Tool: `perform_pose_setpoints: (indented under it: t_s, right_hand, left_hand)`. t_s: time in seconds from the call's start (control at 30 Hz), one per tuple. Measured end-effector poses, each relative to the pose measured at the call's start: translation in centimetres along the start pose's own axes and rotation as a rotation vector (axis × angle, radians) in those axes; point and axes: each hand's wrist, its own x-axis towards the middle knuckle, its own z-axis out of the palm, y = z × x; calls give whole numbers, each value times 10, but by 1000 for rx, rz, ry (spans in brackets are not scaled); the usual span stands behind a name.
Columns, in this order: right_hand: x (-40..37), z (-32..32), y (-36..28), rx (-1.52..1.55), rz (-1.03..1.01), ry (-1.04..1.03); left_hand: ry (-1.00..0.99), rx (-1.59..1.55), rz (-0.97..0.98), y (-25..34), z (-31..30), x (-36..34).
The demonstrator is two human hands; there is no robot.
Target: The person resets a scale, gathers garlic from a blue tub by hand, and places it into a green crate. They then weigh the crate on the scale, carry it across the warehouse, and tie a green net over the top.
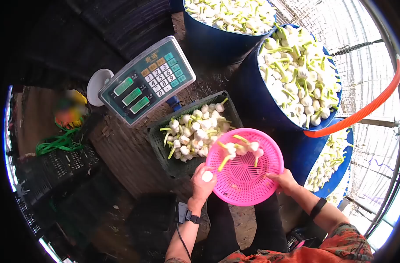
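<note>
A pink round plastic basket (246,190) is tilted over the near right edge of a dark green crate (167,164). Several garlic bulbs (239,149) with green stems lie in its far part, slightly blurred. My right hand (284,179) grips the basket's right rim. On the left side, my left hand (203,180) is closed at the rim, with a small white round thing showing at its fingers. Many white garlic bulbs (195,131) are heaped in the crate, just beyond my left hand.
A digital scale display (147,81) stands behind the crate, beside a white round dish (99,87). Blue barrels (248,98) full of garlic line the back and right. An orange corrugated hose (362,116) arches at right. Black crates (55,166) and green straps (62,142) lie left.
</note>
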Motion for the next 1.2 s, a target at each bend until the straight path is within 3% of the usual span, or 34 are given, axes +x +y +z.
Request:
perform_pose_setpoints:
  t_s: [0.03,0.1,0.13,0.17,0.23,0.3,0.37,0.43,0.47,0.63,0.7,0.77,0.87,0.9,0.97,1.03,1.1,1.2]
  right_hand:
    - [3,-6,8,56,79,-27]
    - [6,-18,20,209,209,-17]
    - [1,-22,23,422,153,-8]
    - [-2,-30,31,425,86,-38]
    - [-2,-35,61,359,48,58]
    - [-15,-36,56,418,157,72]
    - [-13,-46,82,451,248,-4]
    - [-22,-31,71,560,206,32]
    - [-17,-22,71,554,216,21]
    - [-1,0,52,653,142,8]
    - [5,11,38,653,127,-6]
    - [8,18,23,671,100,5]
    - [10,25,13,649,53,25]
    - [10,28,11,633,20,34]
    - [9,31,8,651,-4,27]
    - [6,30,5,684,-3,27]
    - [2,28,7,686,-4,38]
    - [0,27,13,692,-14,72]
  left_hand:
    - [-4,11,6,6,1,5]
    - [-146,-143,-167,15,3,21]
    - [-136,-119,-205,14,7,35]
    - [-73,-247,-380,-23,25,39]
    - [85,125,-75,-38,38,82]
    - [-153,150,-5,-68,60,118]
    - [-299,793,261,-94,97,139]
    - [-572,751,161,-83,101,160]
    - [-704,798,6,-82,101,169]
    - [-615,722,-3,-114,60,132]
    - [-641,737,-232,-129,19,107]
    - [-596,976,-250,-165,-23,77]
    - [-466,944,-263,-144,-19,53]
    - [-423,767,-412,-129,-7,54]
    - [-255,407,-242,-141,26,42]
    - [-286,165,-144,-124,62,40]
    - [-333,333,-91,-83,71,42]
    - [-268,304,-83,-63,71,33]
